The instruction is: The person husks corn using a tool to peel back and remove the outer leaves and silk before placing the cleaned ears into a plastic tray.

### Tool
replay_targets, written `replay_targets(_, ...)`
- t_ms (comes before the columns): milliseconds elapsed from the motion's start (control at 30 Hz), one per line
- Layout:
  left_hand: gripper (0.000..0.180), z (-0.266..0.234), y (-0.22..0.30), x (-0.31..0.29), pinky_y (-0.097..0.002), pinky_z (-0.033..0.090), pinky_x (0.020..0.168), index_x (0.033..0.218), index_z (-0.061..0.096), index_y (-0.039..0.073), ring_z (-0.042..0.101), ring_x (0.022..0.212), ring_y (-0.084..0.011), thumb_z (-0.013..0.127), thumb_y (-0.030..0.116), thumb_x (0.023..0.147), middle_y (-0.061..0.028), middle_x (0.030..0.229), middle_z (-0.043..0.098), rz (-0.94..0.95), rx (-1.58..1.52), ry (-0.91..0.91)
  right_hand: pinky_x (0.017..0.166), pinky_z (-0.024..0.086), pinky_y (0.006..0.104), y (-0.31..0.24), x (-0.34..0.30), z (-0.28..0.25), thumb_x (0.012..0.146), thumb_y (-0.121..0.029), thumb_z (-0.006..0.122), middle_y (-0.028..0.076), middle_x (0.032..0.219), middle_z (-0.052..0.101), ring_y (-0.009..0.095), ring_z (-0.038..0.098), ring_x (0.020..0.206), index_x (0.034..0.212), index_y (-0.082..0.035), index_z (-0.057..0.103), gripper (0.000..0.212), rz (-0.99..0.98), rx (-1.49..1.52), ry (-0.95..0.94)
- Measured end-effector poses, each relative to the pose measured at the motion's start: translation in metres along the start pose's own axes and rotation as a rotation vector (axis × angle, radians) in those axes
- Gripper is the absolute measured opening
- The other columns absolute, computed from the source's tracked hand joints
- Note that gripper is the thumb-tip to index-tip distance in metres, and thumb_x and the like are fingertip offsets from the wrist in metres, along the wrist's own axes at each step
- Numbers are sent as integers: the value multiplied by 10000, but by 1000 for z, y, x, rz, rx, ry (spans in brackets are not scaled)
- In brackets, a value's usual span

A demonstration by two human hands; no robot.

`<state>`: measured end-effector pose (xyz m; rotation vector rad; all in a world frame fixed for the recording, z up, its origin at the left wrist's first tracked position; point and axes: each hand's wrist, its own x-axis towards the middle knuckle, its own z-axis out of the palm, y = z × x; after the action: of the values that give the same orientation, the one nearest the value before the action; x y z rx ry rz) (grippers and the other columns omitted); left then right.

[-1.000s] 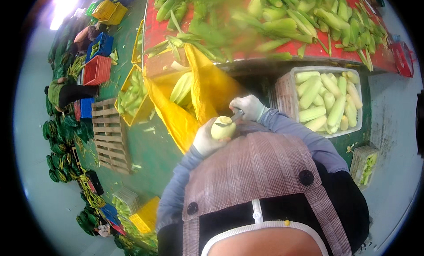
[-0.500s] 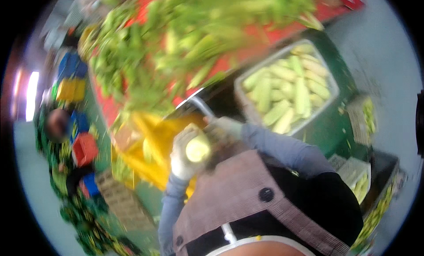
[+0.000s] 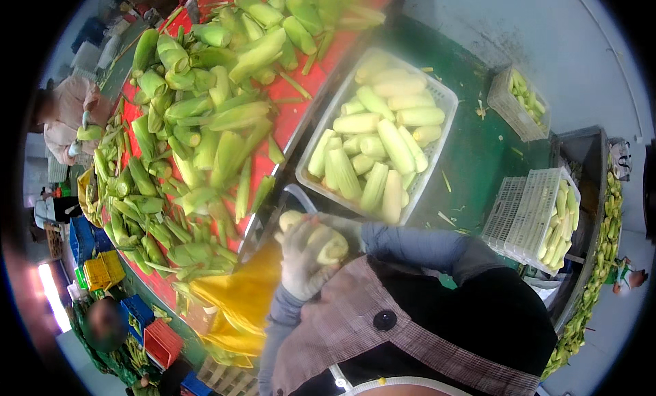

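Note:
My left hand, in a pale glove, is closed around an ear of corn in front of my apron. The ear is pale and its cut end shows past my fingers. My right hand, also gloved, is close beside the ear at its far side. Its fingers are mostly hidden behind the ear and my left hand, so whether it grips anything is unclear. Just beyond my hands stands a white crate filled with pale, mostly husked ears. A heap of green corn in husks covers the red table ahead and left.
A yellow cloth or bag hangs at the table's near edge. White crates of corn stand on the right, with another crate by the wall. Across the table, a person handles corn; another person is at the lower left.
The view has turned and sharpened, so the white crate appears farther left. My left hand still grips an ear, which now lies more sideways. My right hand stays close beside it.

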<state>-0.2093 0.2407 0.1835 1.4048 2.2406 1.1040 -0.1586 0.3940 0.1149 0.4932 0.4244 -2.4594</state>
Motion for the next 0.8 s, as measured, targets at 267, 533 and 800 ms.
replay_targets(267, 264, -3, -19, -12, -384, 377, 993, 1008, 683, 41, 523, 1139, -299, 499, 215, 929, -149, 1124, 625, -352, -269, 327, 456, 376, 369, -65, 16, -85, 683, -627, 681, 106, 1072, 611, 208, 589, 767, 1274, -96, 485, 819, -405, -109, 715)
replay_targets(533, 507, 48, -31, -22, -330, 430, 922, 1302, 463, -11, 550, 1076, -216, 606, 255, 895, -150, 1156, 602, -673, -878, 378, 691, 507, 315, -62, 30, -68, 762, -398, 740, 119, 997, 623, 178, 608, 798, 1190, 25, 508, 645, -745, -549, 660)
replay_targets(800, 586, 38, -69, -30, -329, 433, 933, 1303, 472, 4, 555, 1093, -204, 688, 259, 822, -139, 1207, 587, -752, -576, -217, 913, 455, 313, -39, 3, -32, 769, -240, 763, 113, 1115, 615, 188, 582, 994, 1247, 27, 482, 616, -400, -726, 575)
